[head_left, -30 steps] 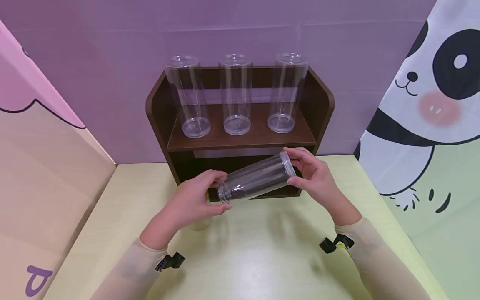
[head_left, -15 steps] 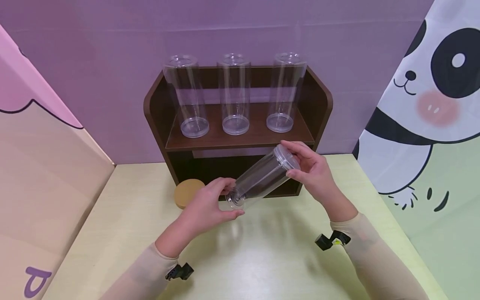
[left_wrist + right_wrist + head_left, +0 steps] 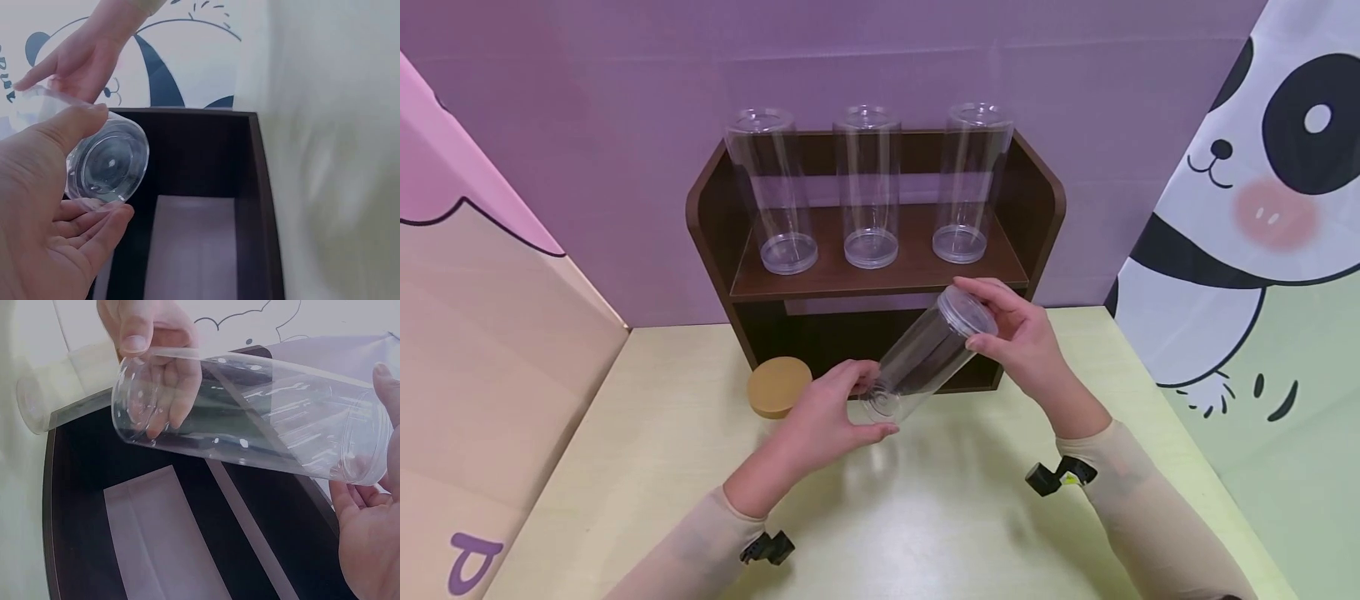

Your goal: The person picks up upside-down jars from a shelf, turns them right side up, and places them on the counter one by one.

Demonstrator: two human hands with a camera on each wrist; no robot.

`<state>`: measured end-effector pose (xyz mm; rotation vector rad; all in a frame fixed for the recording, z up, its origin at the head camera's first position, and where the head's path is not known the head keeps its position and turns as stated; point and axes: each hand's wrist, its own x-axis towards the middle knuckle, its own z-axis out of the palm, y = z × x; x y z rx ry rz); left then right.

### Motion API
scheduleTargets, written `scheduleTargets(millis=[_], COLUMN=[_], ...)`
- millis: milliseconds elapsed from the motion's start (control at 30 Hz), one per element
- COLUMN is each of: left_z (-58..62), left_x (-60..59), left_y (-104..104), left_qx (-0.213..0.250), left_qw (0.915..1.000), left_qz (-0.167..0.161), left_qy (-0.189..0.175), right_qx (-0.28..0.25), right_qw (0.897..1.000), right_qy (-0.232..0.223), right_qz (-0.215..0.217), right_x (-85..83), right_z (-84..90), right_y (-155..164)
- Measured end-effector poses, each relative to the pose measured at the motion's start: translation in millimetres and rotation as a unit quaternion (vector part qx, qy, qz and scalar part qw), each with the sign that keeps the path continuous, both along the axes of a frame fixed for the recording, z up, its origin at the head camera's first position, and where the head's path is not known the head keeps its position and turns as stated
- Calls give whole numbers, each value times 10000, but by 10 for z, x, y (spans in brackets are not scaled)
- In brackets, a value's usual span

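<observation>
A clear plastic cylinder jar hangs tilted over the table in front of the brown shelf unit. My left hand grips its lower, closed base between thumb and fingers. My right hand pinches the upper, rimmed end. In the left wrist view the jar's round base sits between my left hand's thumb and fingers, with the right hand behind. The right wrist view shows the jar lying across the frame, my right hand at its right end and my left hand at its left end.
Three more clear jars stand upright in a row on the shelf's upper board. A round tan lid lies on the pale yellow table at the shelf's lower left. The shelf's dark lower compartment is open. Printed panels wall in both sides.
The jar has tipped steeper, its lower end swinging right and its upper end rising. My left hand moved right with it, uncovering the tan lid.
</observation>
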<state>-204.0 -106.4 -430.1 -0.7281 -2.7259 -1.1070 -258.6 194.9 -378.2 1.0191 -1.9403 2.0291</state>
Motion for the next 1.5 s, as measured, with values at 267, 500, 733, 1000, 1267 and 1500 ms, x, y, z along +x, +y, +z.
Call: scheduleTargets(millis=[267, 500, 733, 1000, 1267, 1500], left_z=[-168, -282, -400, -508, -550, -583], left_x=[-3, -21, -69, -130, -145, -149], left_y=[93, 157, 203, 198, 178, 158], left_qx=[776, 1215, 1422, 1707, 1911, 1878], left_qw=[9962, 9900, 9831, 9713, 9631, 9624], left_qz=[32, -111, -282, -621, -762, -799], left_qy=[-383, -702, -1122, -1535, -1734, -1795], right_qx=[44, 166, 248, 522, 673, 709], right_qw=[10000, 9998, 9991, 9977, 9964, 9953], right_qy=[24, 111, 110, -3, -172, -341], right_qz=[-13, 69, 330, 435, 490, 571], right_x=[12, 18, 25, 76, 102, 112], right_z=[58, 53, 3, 1, 0, -2], right_y=[-68, -136, -200, -269, -307, -308])
